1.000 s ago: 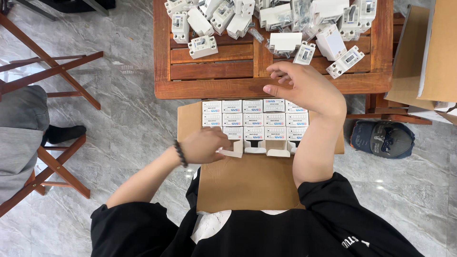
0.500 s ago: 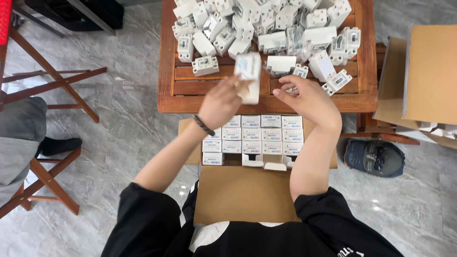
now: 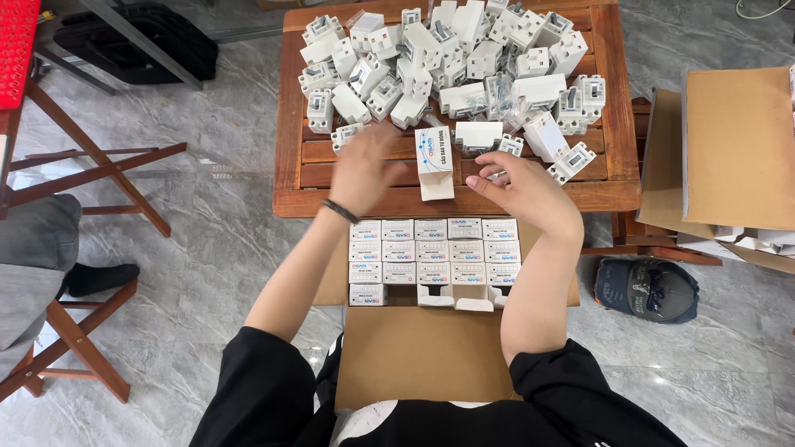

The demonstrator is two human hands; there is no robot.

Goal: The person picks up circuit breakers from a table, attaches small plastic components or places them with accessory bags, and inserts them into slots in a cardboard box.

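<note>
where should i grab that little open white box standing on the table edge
Pinch the white box across its two narrow side walls at mid-height, coming from the near side. It stands upright, its flap open at the near end, so avoid that flap. The left hand is already beside it; the right hand is apart.

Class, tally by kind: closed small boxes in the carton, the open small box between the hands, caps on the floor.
Closed small boxes in carton: 16
Open small box between left hand and right hand: 1
Dark cap on floor: 1
Total: 18
</note>
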